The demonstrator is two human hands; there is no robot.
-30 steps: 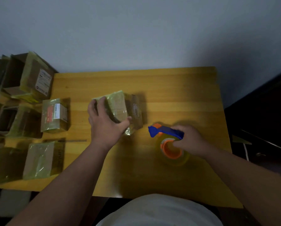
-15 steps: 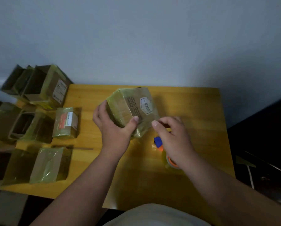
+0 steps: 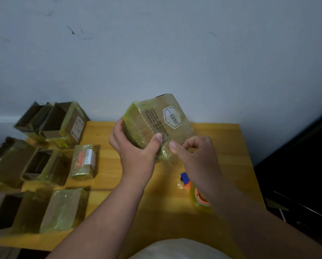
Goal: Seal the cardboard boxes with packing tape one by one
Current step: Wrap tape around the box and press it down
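I see the yellow wooden surface (image 3: pixel 222 146) with taped and open boxes (image 3: pixel 44 165) crowding its left side. My left grip (image 3: pixel 136 146) clasps the tape-wrapped cardboard box (image 3: pixel 156 124) tilted in the air above it, while my right grip (image 3: pixel 193 156) pinches its lower edge. The tape dispenser (image 3: pixel 190 186) lies below my right wrist.

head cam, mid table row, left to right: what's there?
open box → small labelled box → left hand gripping the held box → right hand pinching its lower corner. The tape dispenser sits nearer, under the right wrist.
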